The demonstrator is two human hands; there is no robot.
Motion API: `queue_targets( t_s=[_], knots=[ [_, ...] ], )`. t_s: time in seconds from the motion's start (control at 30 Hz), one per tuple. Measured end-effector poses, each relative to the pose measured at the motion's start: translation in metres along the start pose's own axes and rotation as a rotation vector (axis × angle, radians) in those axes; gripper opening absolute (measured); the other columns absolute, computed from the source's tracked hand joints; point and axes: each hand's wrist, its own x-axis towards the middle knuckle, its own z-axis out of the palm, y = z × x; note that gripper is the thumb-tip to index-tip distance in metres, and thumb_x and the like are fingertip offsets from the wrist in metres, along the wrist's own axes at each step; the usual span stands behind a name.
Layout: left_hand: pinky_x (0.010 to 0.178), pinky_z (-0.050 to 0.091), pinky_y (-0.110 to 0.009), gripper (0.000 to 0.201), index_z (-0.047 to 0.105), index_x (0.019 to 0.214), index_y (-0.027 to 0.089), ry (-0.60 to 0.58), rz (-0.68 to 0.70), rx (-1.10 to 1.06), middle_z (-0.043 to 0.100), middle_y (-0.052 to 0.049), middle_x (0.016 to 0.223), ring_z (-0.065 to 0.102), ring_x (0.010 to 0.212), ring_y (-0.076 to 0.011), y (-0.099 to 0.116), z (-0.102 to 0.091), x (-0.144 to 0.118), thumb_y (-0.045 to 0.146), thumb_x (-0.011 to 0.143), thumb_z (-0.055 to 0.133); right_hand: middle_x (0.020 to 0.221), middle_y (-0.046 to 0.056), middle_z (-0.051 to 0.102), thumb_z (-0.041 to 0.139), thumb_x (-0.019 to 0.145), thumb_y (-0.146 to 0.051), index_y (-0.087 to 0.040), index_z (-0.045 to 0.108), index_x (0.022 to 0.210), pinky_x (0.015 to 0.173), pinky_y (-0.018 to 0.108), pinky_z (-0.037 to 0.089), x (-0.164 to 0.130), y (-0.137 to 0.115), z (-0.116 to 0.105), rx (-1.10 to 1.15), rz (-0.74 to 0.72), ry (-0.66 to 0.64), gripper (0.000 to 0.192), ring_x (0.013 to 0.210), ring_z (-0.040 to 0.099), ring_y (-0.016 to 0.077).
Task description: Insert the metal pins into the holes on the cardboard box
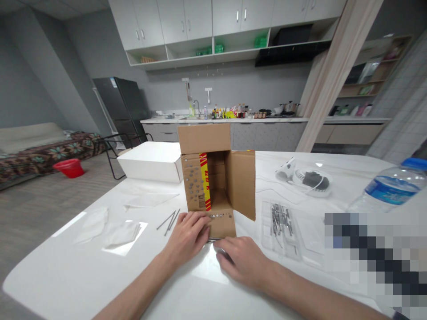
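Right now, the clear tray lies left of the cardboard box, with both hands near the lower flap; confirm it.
Wrong side: in the head view, the clear tray lies right of the cardboard box. The left hand and right hand are near the lower flap.

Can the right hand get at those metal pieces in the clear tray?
Probably yes: the right hand is left of the clear tray, the metal pieces look uncovered, and the cardboard flap stands farther back, seemingly out of the way.
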Motion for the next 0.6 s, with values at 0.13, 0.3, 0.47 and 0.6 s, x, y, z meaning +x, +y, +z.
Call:
queue_targets(
  t_s=[0.13,0.3,0.47,0.6],
  knots=[
    [0.083,0.038,-0.034,0.020,0.059,0.110,0.021,-0.025,0.006,-0.010,0.068,-0.005,0.114,0.060,0.101,-0.0187,0.0004,0.0002,0.0002,0.018,0.092,0.051,0.087,0.002,0.069,0.046,0.092,-0.025,-0.022,0.064,0.105,0.066,0.028,0.036,-0.0005,0.0006,0.0000,0.003,-0.002,0.003,0.023,0.076,0.063,0.0165],
    [0.083,0.038,-0.035,0.020,0.059,0.111,0.022,-0.052,0.010,-0.031,0.067,-0.004,0.117,0.060,0.102,-0.0190,-0.0007,0.0010,-0.0011,0.018,0.093,0.051,0.087,0.002,0.069,0.046,0.092,-0.025,-0.022,0.064,0.104,0.066,0.028,0.035,0.0001,0.0007,0.0009,0.002,-0.002,0.006,0.022,0.076,0.063,0.0165],
    [0.083,0.038,-0.035,0.020,0.059,0.111,0.022,-0.044,0.020,-0.041,0.067,-0.004,0.116,0.060,0.101,-0.0189,-0.0007,0.0016,-0.0014,0.017,0.092,0.051,0.086,0.002,0.069,0.046,0.092,-0.025,-0.022,0.064,0.103,0.066,0.028,0.035,0.0001,0.0002,0.0009,-0.001,-0.004,0.004,0.022,0.076,0.063,0.0165],
    [0.084,0.038,-0.036,0.021,0.059,0.111,0.022,-0.039,0.016,-0.068,0.067,-0.005,0.115,0.059,0.102,-0.0194,-0.0006,0.0022,-0.0013,0.018,0.092,0.052,0.087,0.002,0.070,0.047,0.092,-0.025,-0.022,0.064,0.105,0.066,0.028,0.036,0.0000,0.0006,0.0015,0.005,-0.001,0.007,0.022,0.077,0.063,0.0166]
  ],
)
